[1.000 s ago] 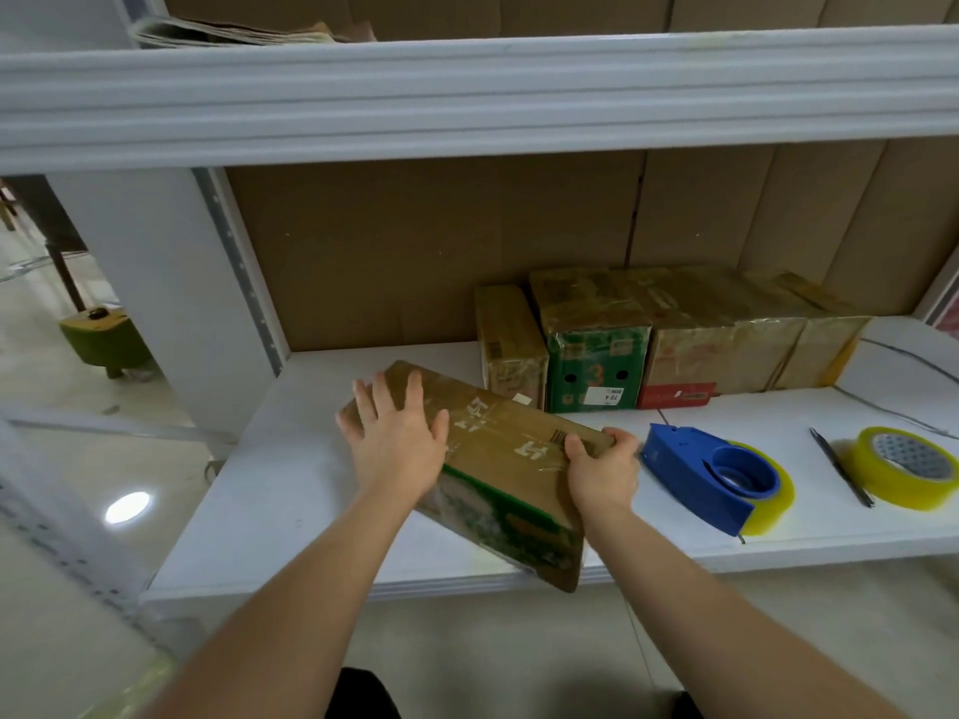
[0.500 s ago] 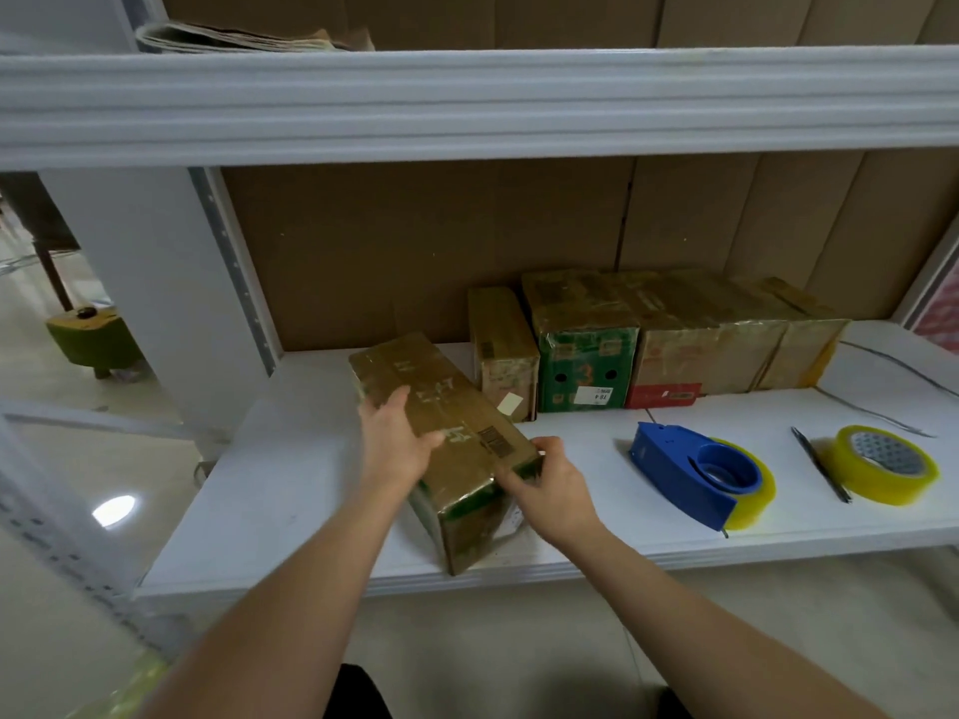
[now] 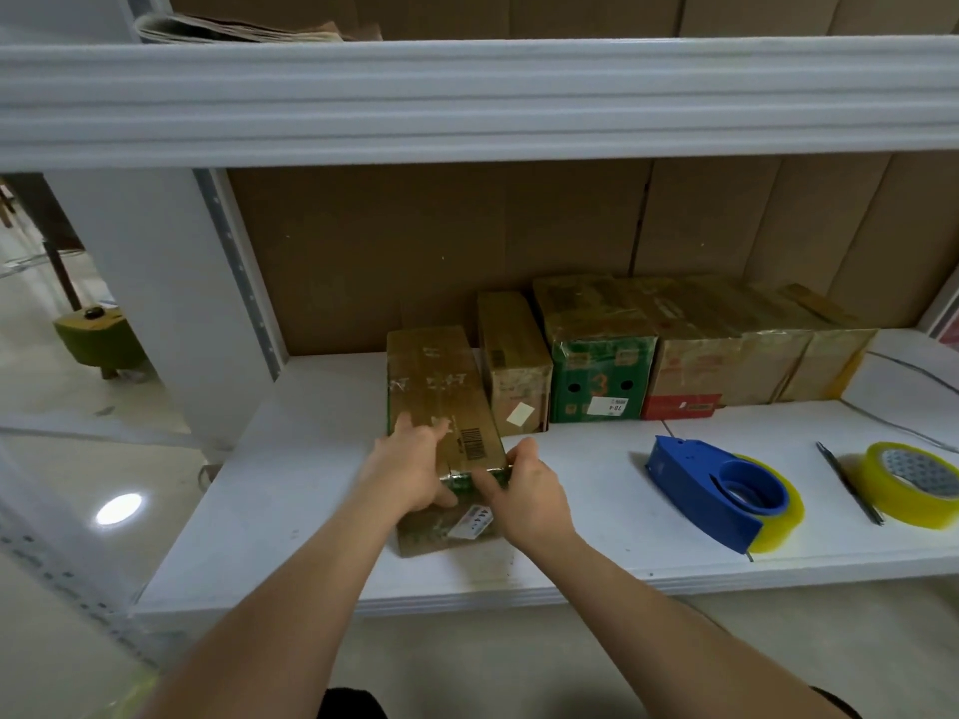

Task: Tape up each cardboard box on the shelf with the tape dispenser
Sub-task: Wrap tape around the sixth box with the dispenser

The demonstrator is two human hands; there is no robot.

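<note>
Where the white shelf [image 3: 290, 521] runs across the view, a row of cardboard boxes [image 3: 690, 355] stands against its brown back panel, their tops glossy with tape. Set forward of that row, and just beside its leftmost member, lies the box [image 3: 436, 386] now in hand: long, narrow, brown on top with a green printed end and a barcode label. Right of it, well apart, rests the blue tape dispenser [image 3: 716, 490] with its yellow roll, untouched; farther right lie a dark pen [image 3: 846, 482] and a spare roll of yellow tape [image 3: 908, 482]. The left hand [image 3: 410, 472] lies over the near top edge, fingers spread on the top and thumb wrapped down the end face; the right hand [image 3: 534, 493] pinches the near right corner. Judged from its size and stiff walls, the box should be light and rigid, though old tape may make it slick; corners and edges offer the surest hold, leaving the top seam free for the dispenser.
</note>
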